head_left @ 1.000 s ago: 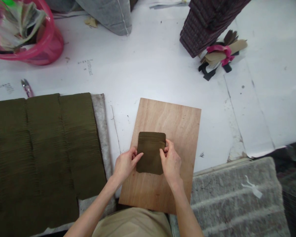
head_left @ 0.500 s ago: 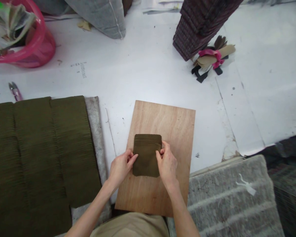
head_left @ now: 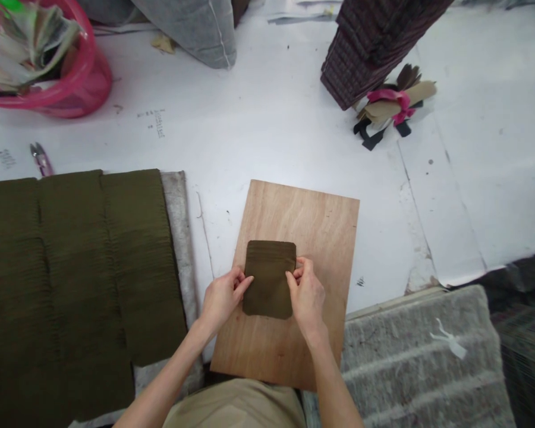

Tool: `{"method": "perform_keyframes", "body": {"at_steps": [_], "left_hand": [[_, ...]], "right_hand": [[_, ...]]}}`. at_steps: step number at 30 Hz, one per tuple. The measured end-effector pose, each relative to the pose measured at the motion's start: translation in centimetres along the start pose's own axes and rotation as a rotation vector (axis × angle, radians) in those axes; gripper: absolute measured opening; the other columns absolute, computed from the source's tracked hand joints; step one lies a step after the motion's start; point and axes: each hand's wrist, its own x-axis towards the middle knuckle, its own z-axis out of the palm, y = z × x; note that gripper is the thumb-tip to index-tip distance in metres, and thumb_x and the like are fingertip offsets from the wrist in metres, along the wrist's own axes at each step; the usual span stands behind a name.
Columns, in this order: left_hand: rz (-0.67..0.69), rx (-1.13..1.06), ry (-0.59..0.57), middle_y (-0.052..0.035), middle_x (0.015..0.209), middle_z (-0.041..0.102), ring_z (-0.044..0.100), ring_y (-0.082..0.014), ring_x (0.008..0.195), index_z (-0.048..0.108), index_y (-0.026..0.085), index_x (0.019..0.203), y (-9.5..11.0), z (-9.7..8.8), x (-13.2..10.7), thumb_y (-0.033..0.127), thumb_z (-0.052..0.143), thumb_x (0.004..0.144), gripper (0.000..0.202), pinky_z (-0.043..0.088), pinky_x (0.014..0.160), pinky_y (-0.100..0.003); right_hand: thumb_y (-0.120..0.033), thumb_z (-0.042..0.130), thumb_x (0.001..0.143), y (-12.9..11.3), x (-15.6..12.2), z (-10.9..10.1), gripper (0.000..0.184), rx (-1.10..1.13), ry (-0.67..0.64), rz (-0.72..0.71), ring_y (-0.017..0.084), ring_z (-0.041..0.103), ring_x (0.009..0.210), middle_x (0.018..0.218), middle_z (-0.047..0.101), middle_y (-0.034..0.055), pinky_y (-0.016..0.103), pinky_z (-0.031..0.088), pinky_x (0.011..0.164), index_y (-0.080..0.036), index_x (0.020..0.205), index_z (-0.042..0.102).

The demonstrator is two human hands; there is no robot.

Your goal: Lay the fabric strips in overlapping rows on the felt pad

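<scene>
Over the wooden board (head_left: pixel 303 220) I hold an olive-green fabric pocket piece (head_left: pixel 268 291), roughly square with cut lower corners and stitched or folded lines along its top. My left hand (head_left: pixel 223 294) pinches its left edge, thumb on the face and fingers tucked behind. The right edge is pinched by my right hand (head_left: pixel 308 291), thumb on top and fingertips at the side. Whether the piece rests on the board or is slightly lifted, I cannot tell.
Overlapping rows of olive fabric pieces (head_left: pixel 71 267) lie at the left on grey cloth. Behind them are thread snips (head_left: pixel 41 159) and a pink basket (head_left: pixel 96 77). A dark plaid fabric stack (head_left: pixel 370 47) and a tied scrap bundle (head_left: pixel 395 107) sit at the back right; grey padding (head_left: pixel 410 356) is nearer.
The whole view has shifted slightly, so things appear a little farther right. Both hands keep their pinch on the fabric piece, with barely any movement relative to the board.
</scene>
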Motion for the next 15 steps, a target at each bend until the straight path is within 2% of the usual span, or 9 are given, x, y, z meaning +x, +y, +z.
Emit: {"method": "perform_keyframes", "body": {"at_steps": [4,7,11,15], "left_hand": [[-0.001,0.010,0.005,0.0044,0.056,0.060,0.056,-0.0144,0.054,0.051,0.022,0.074,0.0,0.0,0.1,0.051,0.049,0.089,0.032,0.031,0.055,-0.024],[0.001,0.052,0.013,0.0043,0.057,0.060,0.056,-0.0143,0.055,0.052,0.022,0.074,0.1,-0.1,0.1,0.050,0.049,0.089,0.031,0.030,0.055,-0.024],[0.005,0.097,0.019,0.0046,0.058,0.061,0.056,-0.0136,0.055,0.052,0.022,0.075,0.4,-0.3,0.1,0.048,0.050,0.089,0.029,0.030,0.054,-0.023],[0.020,0.158,0.049,0.0055,0.061,0.060,0.057,-0.0130,0.055,0.052,0.022,0.080,0.8,-0.6,0.1,0.045,0.054,0.089,0.025,0.031,0.054,-0.023]], "right_hand": [[-0.026,0.048,0.092,0.0,0.1,-0.2,0.022,-0.081,0.050,-0.077,0.017,0.062,0.073,0.090,0.063,0.0028,0.028,0.042,0.062,-0.022,0.113,0.055],[-0.026,0.050,0.092,0.1,0.6,-0.5,0.025,-0.115,0.031,-0.152,0.018,0.062,0.081,0.102,0.060,0.0049,0.029,0.046,0.068,-0.024,0.116,0.057],[-0.028,0.055,0.091,0.3,1.5,-0.7,0.022,-0.115,0.010,-0.183,0.017,0.061,0.079,0.098,0.059,0.0036,0.028,0.046,0.068,-0.026,0.112,0.060],[-0.026,0.058,0.089,0.2,2.3,-0.9,0.008,-0.105,-0.007,-0.194,0.016,0.060,0.080,0.094,0.059,0.0019,0.027,0.044,0.067,-0.024,0.097,0.061]]}}
